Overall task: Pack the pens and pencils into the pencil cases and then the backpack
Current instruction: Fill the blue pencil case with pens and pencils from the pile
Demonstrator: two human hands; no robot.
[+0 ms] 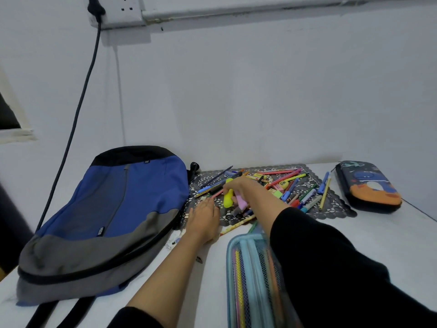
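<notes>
Gathering was in hand. The right hand (pixel 238 185) had its fingers (pixel 233 185) curled round a yellow highlighter (pixel 228 198) and a pink marker (pixel 241 202), lifted from the pens and pencils (pixel 290 185) strewn just beyond them. The left hand (pixel 204 218) lay flat alongside, fingers straight. The next move likely called for drawing both back to the mesh pencil case (pixel 250 280) behind the wrist.

So my left hand (pixel 204 218) is just lying flat, palm down, fingers straight and pointing away from me, with the forearm bare and the black sleeve bunched back near the elbow. My right arm reaches forward and across to the left, past the left hand, sleeve covering about half the forearm. The right hand (pixel 238 185) is knuckles-up with the fingers curled down around a yellow marker (pixel 228 197), though it's a bit blurry there.
</notes>
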